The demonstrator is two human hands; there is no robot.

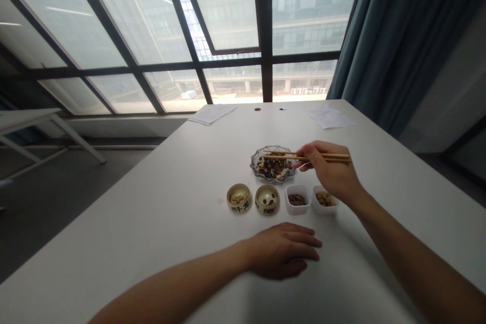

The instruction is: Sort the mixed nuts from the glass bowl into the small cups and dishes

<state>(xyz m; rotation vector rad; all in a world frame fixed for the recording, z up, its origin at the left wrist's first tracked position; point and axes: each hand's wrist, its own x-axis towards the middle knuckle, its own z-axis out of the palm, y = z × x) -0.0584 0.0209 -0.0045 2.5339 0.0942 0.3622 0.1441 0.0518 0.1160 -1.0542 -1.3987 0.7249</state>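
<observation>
A pair of wooden chopsticks (334, 157) is gripped in my right hand (329, 168), their tips pointing left over a scalloped glass dish (253, 168). Dark and pale nuts or seeds (271, 164) are mixed together in that dish. My left hand (285, 251) lies flat on the table, fingers stretched to the right and holding nothing. Just beyond it stands a row of small containers: a ceramic bowl (231, 204) with pale pieces, another ceramic bowl (263, 207) with a few dark seeds, a white plastic cup (297, 209) with brown pieces and another plastic cup (325, 208) with tan pieces.
The white table (174, 223) reaches toward the window. Paper sheets (211, 114) lie at its far left and more sheets (331, 117) at the far right. A blue curtain (402, 35) hangs on the right. A second table (28, 119) stands at the left.
</observation>
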